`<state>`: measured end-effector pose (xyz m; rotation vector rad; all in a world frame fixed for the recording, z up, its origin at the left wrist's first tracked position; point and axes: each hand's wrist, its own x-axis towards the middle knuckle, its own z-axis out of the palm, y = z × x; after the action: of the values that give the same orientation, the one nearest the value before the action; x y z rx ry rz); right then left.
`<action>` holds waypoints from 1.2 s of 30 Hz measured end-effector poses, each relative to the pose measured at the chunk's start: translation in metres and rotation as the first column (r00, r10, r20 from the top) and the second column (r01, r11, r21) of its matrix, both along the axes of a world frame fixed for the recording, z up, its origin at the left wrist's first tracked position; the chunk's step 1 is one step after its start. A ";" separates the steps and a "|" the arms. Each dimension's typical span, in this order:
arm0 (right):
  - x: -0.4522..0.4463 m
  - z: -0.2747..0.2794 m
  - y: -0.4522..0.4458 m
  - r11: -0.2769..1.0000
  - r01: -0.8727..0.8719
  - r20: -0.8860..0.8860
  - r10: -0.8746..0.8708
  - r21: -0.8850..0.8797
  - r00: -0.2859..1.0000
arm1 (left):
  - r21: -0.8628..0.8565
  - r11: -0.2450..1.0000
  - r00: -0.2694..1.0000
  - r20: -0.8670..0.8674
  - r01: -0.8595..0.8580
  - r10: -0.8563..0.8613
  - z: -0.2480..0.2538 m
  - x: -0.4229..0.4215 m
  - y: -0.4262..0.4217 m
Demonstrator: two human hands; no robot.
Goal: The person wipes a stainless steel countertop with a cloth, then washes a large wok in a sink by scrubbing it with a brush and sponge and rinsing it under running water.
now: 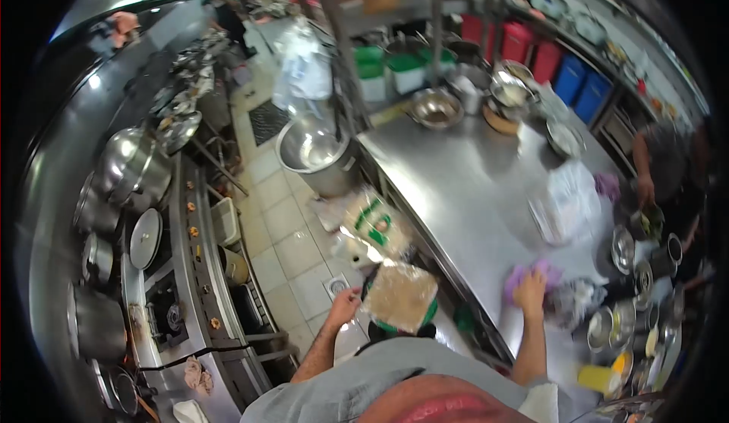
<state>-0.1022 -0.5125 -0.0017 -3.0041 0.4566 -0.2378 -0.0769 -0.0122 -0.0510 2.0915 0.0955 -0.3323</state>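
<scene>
My left hand (345,307) is low in the centre, its fingers curled beside the left edge of a flat brown package in clear plastic (401,295). Whether the fingers grip anything is too small to tell. The package lies over something round and green-edged. My right hand (529,290) is on the steel table (448,187), its fingers closed on a purple bag (553,273). A clear plastic bag (573,301) touches the purple one on the right. Beyond the brown package rests a plastic bag with green print (376,222).
A large steel pot (315,153) stands on the tiled floor left of the table. Stoves with pots (137,168) line the left. White plastic bags (566,203), bowls (437,109) and a yellow container (598,378) are on the table. A person's arm (643,168) reaches in at the right.
</scene>
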 end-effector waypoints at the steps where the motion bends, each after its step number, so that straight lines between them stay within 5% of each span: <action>1: -0.013 0.049 0.029 0.970 0.061 -0.157 -0.024 0.236 0.987 | 0.029 0.999 0.999 0.033 0.024 -0.025 -0.002 -0.001 0.010; 2: -0.028 0.037 0.029 0.960 -0.002 -0.066 0.021 0.280 0.998 | 0.026 0.999 0.998 0.054 0.032 -0.034 -0.004 0.003 0.024; 6: -0.013 0.009 0.068 0.969 0.193 -0.066 -0.185 0.152 0.981 | 0.011 0.998 0.997 0.050 -0.065 0.064 -0.010 0.027 0.083; 10: 0.080 0.042 0.141 0.983 -0.056 -0.007 0.058 0.176 0.998 | -0.031 0.991 0.991 0.024 -0.131 0.132 -0.008 0.056 0.095; 11: 0.107 0.031 0.148 0.956 -0.243 0.178 0.214 0.164 0.961 | -0.017 0.997 0.997 -0.002 -0.081 0.081 0.000 0.069 0.093; 14: 0.193 0.014 0.155 0.829 -0.552 0.274 0.514 0.084 0.813 | -0.091 0.983 0.987 -0.010 -0.159 0.159 0.022 0.090 0.069; 15: 0.217 0.016 0.152 0.798 -0.602 0.248 0.579 0.022 0.777 | -0.063 0.995 0.995 -0.071 -0.073 0.069 0.021 0.084 0.062; 20: 0.311 0.008 0.077 0.739 -0.674 0.120 0.668 0.015 0.735 | -0.142 0.968 0.976 -0.099 -0.206 0.194 0.006 0.069 0.033; 24: 0.351 0.026 -0.008 0.902 -0.429 -0.081 0.425 -0.049 0.902 | -0.085 0.973 0.960 -0.198 -0.216 0.196 -0.011 0.044 0.017; 26: 0.356 0.039 -0.040 0.987 -0.134 -0.172 0.117 -0.086 0.978 | -0.041 0.985 0.961 -0.229 -0.169 0.156 -0.007 0.038 0.009; 28: 0.351 0.064 -0.061 0.970 0.241 -0.265 -0.229 0.015 0.937 | -0.013 0.989 0.965 -0.220 -0.150 0.143 -0.009 0.034 0.009; 29: 0.354 0.053 -0.073 0.973 0.231 -0.264 -0.218 0.021 0.940 | -0.014 0.991 0.965 -0.230 -0.135 0.128 -0.008 0.033 0.009; 31: 0.363 0.029 -0.088 0.859 0.510 -0.195 -0.494 0.042 0.847 | -0.019 0.991 0.964 -0.236 -0.129 0.121 -0.008 0.034 0.011; 36: 0.313 0.033 -0.013 0.932 0.357 -0.170 -0.342 0.068 0.924 | 0.002 1.000 0.961 -0.274 -0.029 0.028 -0.024 0.046 0.017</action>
<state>0.2109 -0.5258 0.0314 -2.8359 0.9928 -0.0028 -0.0308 0.0043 -0.0753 2.0291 0.2897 -0.6035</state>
